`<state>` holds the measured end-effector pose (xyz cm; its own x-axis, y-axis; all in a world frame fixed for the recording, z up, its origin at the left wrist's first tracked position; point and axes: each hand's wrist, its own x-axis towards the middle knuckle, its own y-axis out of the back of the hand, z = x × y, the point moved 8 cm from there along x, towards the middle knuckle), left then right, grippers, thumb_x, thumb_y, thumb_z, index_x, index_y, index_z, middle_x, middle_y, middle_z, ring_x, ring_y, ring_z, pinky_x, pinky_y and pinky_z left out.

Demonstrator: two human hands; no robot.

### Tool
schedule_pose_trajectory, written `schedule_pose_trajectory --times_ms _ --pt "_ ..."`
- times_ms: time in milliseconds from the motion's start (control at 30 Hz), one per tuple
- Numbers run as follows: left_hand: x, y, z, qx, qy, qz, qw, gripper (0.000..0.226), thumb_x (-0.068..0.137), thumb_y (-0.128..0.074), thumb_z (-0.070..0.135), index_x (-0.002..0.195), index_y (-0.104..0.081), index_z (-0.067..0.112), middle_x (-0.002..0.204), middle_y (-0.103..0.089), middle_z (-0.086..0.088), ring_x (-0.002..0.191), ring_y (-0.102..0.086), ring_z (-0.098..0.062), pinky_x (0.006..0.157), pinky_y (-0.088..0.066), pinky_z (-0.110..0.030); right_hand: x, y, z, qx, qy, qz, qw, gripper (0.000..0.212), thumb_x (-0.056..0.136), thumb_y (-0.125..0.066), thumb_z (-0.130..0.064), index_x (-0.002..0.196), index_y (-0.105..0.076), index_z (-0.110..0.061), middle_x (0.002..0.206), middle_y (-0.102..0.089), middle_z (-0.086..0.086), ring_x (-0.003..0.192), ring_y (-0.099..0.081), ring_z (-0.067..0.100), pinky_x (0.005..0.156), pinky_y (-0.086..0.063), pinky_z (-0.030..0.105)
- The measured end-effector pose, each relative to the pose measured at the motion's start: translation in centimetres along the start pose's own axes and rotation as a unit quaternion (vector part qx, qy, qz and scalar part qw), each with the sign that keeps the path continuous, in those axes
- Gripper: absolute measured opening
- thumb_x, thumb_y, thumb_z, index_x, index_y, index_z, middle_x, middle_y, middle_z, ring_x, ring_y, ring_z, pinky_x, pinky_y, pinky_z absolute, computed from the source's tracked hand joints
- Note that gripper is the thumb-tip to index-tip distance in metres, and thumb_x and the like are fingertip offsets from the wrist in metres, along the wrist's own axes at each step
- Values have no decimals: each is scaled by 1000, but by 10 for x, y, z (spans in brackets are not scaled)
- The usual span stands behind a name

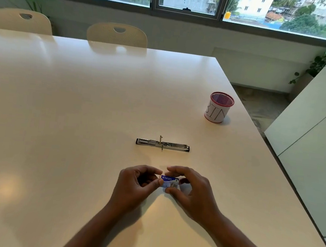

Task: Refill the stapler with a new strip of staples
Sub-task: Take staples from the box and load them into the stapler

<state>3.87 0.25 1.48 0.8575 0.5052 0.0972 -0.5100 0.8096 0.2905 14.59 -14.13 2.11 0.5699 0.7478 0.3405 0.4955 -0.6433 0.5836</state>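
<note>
while the left hand [135,182] pinches its end, the right hand [189,186] grips a blue staple box [170,181]. beyond both hands lies the opened stapler [162,143].

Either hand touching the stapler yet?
Apart. The head view shows bare table between the opened stapler and both hands: left hand and right hand hold the staple box.

Office meeting room: long table [81,106], chairs [117,33]

Staple box [169,182]: both ends covered by fingers; small print unreadable, contents unseen. Stapler [162,143], beyond box: magazine detail too small to tell if loaded. Forearms cut off at bottom edge, nearer than box.
</note>
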Motion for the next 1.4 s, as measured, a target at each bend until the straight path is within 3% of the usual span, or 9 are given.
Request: schedule_pose_trajectory --times_ms 167,333,500,700,867,1067,1167,1267,1400 --pt "1 0 -6 -8 8 3 1000 19 84 -84 18 101 -79 24 89 -80 9 84 -77 -13 74 -62 -25 1 1 3 9 -9 2 1000 49 81 -87 -29 125 -65 -35 115 -73 -20 107 -70 5 88 -60 28" --pt "-2 -4 -16 -142 70 19 987 19 87 -79 5 99 -82 19 93 -81 -4 90 -77 -23 79 -62 -29 2 4 6 20 -23 16 999 48 80 -88 -19 122 -68 -32 114 -72 -22 107 -69 2 88 -59 22" --pt "0 -1 -9 -117 49 17 992 23 88 -77 3 104 -78 19 87 -80 -4 83 -77 -23 73 -61 -25 1 3 7 27 -28 12 999 43 84 -85 -17 120 -67 -34 114 -71 -22 108 -69 1 87 -57 16" --pt "1 2 -2 -150 31 3 988 17 88 -76 0 99 -78 12 84 -78 -11 78 -73 -25 73 -60 -27 3 -1 -7 -24 48 3 999 35 93 -73 -13 123 -68 -30 122 -68 -15 114 -65 9 89 -58 30" --pt "3 4 1 -100 0 -21 995 15 89 -75 -2 93 -76 12 84 -78 -8 78 -76 -26 75 -63 -33 3 -1 -9 -32 57 17 998 30 94 -71 -8 118 -70 -26 124 -68 -15 119 -62 9 90 -57 30" --pt "3 2 1 -34 -20 -15 999 9 87 -82 16 83 -75 13 75 -75 -7 69 -72 -30 67 -62 -46 3 1 -11 56 37 26 997 20 95 -74 -33 111 -72 -21 113 -71 -11 105 -71 18 80 -61 35" --pt "3 1 0 -18 -23 -4 1000 12 85 -84 14 79 -74 16 71 -73 -6 62 -68 -25 57 -56 -36 4 0 -9 56 22 39 997 22 93 -76 -35 109 -73 -19 110 -71 -11 103 -71 16 80 -63 35" --pt "3 -1 1 -29 -29 -10 999 18 82 -87 14 92 -72 19 73 -74 -4 61 -68 -14 59 -54 -24 4 -1 -7 70 12 41 997 20 90 -78 -23 109 -72 -20 110 -71 -12 104 -72 15 83 -63 32" --pt "3 -4 1 -30 -28 -15 999 41 81 -87 11 114 -66 21 77 -76 -4 65 -74 -19 64 -60 -26 3 -5 -13 86 4 42 995 21 89 -72 -21 109 -72 -16 111 -71 -9 105 -71 13 87 -61 27"
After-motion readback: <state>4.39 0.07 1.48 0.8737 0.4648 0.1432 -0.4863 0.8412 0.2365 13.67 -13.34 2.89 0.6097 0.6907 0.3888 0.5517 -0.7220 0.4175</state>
